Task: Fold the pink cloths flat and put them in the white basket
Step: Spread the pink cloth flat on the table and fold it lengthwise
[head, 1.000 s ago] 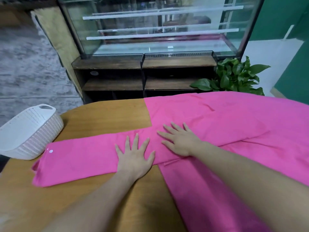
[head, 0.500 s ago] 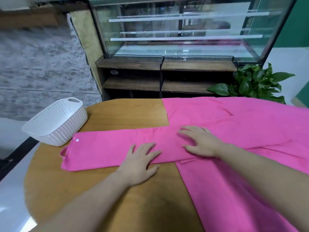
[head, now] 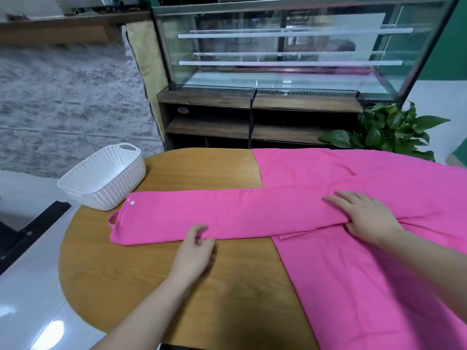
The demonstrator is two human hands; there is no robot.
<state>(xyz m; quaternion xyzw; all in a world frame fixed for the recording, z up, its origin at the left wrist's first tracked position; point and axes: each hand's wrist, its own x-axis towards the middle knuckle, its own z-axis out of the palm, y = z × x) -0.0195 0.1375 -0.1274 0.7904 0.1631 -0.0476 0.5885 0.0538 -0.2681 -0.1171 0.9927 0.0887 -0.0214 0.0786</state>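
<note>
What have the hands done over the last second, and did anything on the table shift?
The left hand slid off the folded pink cloth to its near edge, and its fingers now curl to pinch that edge. The right hand moved right along the strip and lies flat on it, thumb at the near edge. The cloth, the white basket and the wooden table stayed put; only the camera turned.

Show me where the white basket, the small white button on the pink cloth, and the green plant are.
white basket [head: 111,183]: head view, on its woven front wall.
small white button [head: 132,202]: head view, on the button's centre, at the folded cloth's left end.
green plant [head: 389,130]: head view, on its middle leaves.
</note>
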